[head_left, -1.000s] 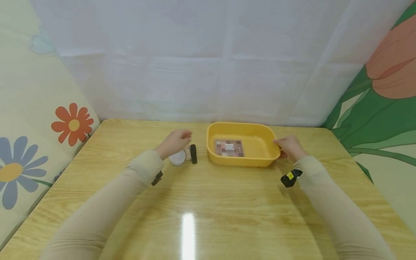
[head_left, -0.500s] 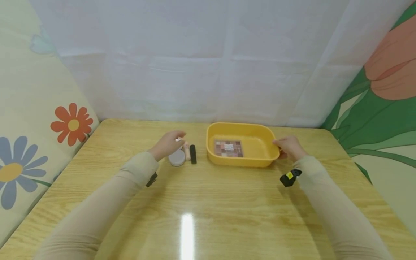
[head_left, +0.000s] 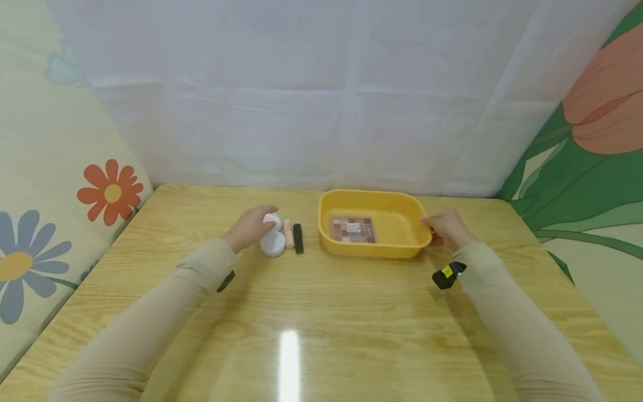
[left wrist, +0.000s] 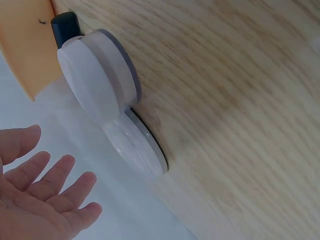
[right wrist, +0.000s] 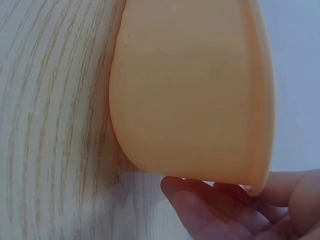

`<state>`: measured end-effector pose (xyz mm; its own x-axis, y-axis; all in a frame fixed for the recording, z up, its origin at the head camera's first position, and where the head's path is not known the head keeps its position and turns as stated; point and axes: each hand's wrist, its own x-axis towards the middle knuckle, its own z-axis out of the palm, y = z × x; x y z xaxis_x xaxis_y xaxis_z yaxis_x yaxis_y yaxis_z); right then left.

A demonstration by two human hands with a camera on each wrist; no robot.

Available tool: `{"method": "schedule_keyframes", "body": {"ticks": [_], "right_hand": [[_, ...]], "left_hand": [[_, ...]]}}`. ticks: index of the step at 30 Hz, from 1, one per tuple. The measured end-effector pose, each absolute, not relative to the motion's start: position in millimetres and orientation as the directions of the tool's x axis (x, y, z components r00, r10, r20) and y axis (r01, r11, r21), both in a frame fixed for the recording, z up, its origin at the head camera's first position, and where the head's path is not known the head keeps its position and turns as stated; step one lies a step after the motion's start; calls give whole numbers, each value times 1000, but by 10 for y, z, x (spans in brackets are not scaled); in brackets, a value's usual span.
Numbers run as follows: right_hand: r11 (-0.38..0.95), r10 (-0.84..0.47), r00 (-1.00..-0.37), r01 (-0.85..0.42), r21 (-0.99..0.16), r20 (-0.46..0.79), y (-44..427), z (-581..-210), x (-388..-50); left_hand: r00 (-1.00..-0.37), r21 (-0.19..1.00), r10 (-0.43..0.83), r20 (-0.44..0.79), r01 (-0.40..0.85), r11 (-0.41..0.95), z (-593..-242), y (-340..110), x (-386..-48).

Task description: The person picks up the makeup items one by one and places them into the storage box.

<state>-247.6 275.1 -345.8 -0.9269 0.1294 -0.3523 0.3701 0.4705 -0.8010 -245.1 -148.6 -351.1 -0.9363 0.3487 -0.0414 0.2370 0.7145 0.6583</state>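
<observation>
My left hand (head_left: 248, 228) hovers beside two round white cosmetic jars, the far one (head_left: 272, 220) and the near one (head_left: 273, 244). In the left wrist view its fingers (left wrist: 55, 177) are relaxed and apart from both the thicker jar (left wrist: 90, 80) and the flatter jar (left wrist: 136, 142). A pale pink tube (head_left: 288, 233) and a black stick-shaped tube (head_left: 298, 239) lie right of the jars. With fingers below and thumb at the rim, my right hand (head_left: 450, 228) grips the right end of a yellow plastic basin (head_left: 374, 251). A makeup palette (head_left: 353, 229) lies inside, on the left.
The wooden table (head_left: 361, 329) carries everything. A white cloth (head_left: 281, 111) hangs behind its far edge, and flower-patterned panels (head_left: 593, 195) flank both sides. Each wrist wears a small black camera (head_left: 449, 274).
My left hand has moved leftward from above the tubes to the jars, uncovering the pink tube and the far jar. The right hand stays on the basin.
</observation>
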Motion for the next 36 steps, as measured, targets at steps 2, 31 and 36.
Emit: {"method": "schedule_keyframes", "body": {"ticks": [2, 31, 36], "right_hand": [[473, 126, -929, 364, -802, -348, 2753, -3461, -2474], [477, 119, -934, 351, -806, -337, 2761, -3472, -2453], [479, 119, -935, 348, -806, -333, 2759, -3473, -2453]], "left_hand": [[-938, 647, 345, -37, 241, 723, -3508, -1499, -2447], [-934, 554, 351, -66, 258, 792, -3637, -1696, -2511], [-928, 555, 364, -84, 260, 790, -3663, -1719, -2557]]}}
